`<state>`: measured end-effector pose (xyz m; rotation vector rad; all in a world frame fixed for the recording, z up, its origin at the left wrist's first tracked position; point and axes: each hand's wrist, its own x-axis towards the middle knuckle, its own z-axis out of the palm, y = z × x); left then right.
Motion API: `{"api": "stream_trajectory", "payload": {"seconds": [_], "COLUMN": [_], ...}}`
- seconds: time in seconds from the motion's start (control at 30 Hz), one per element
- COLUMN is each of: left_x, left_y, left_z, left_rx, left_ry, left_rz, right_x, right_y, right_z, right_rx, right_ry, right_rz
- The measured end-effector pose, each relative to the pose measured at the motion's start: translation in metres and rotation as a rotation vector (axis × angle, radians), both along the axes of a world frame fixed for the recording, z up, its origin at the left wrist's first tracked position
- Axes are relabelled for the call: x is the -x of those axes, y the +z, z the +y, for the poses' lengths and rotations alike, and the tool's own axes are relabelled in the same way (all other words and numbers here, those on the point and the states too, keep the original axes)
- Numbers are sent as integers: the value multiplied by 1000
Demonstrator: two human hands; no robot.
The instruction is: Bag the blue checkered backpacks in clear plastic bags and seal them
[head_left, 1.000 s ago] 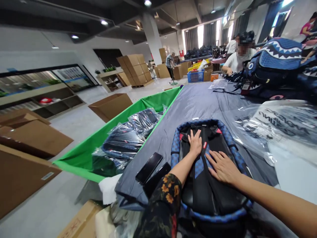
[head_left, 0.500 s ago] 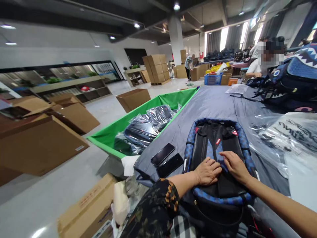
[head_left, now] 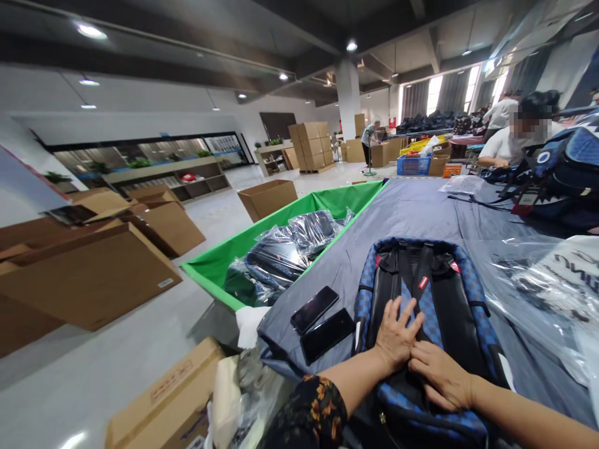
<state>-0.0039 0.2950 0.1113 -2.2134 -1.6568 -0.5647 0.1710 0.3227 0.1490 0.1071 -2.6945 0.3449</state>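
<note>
A blue-and-black checkered backpack (head_left: 435,305) lies on the grey cloth-covered table in front of me, its black shoulder straps and back panel facing up. My left hand (head_left: 397,330) rests on the middle of the straps, fingers stretched and spread. Just below and right of it, my right hand (head_left: 442,374) is closed, its curled fingertips against the lower strap area beside the left palm. What those fingertips pinch is hidden. Left of the backpack lie two black phones (head_left: 314,309).
A green-lined bin (head_left: 210,274) with plastic-wrapped packs (head_left: 276,252) adjoins the table's left edge. Clear plastic bags (head_left: 528,280) lie to the right, below more backpacks (head_left: 561,162). A co-worker (head_left: 519,137) sits across at the right. Cardboard boxes (head_left: 116,274) stand on the floor.
My left hand has spread its fingers on the straps. My right hand has moved down toward me and curled its fingers. The view has shifted slightly.
</note>
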Motion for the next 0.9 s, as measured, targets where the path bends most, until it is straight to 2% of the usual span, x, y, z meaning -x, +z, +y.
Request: {"api": "stream_trajectory", "payload": {"seconds": [0.1, 0.2, 0.27, 0.33, 0.43, 0.5, 0.6, 0.67, 0.73, 0.8, 0.9], "left_x": [-8, -18, -22, -21, -14, -13, -21, -29, -34, -35, -28], "left_y": [11, 20, 28, 39, 61, 75, 87, 84, 72, 55, 32], "left_z": [-12, -40, -60, -75, -78, -65, -29, -4, 14, 23, 24], "left_rx": [134, 356, 505, 631, 732, 751, 618, 474, 411, 427, 436], "left_ry": [147, 115, 59, 0, -84, -114, -81, -71, -90, -103, -107], "left_rz": [-114, -156, -161, -160, -125, -54, 44, 34, -19, -70, -132], "right_x": [-8, -16, -17, -13, -9, -10, -10, -9, -11, -20, -49], "right_y": [1, 0, 1, 7, 15, 10, -11, -20, -17, -1, 29], "right_z": [-14, -41, -47, -31, 20, 50, 68, 72, 81, 104, 151], "right_rx": [-75, -156, -225, -272, -258, -228, -171, -124, -67, -5, 68], "right_ry": [-87, -153, -216, -374, -750, -951, -1077, -1085, -1074, -1079, -1169], "right_rz": [-17, 0, 26, 34, 26, -2, -89, -130, -147, -126, -7]}}
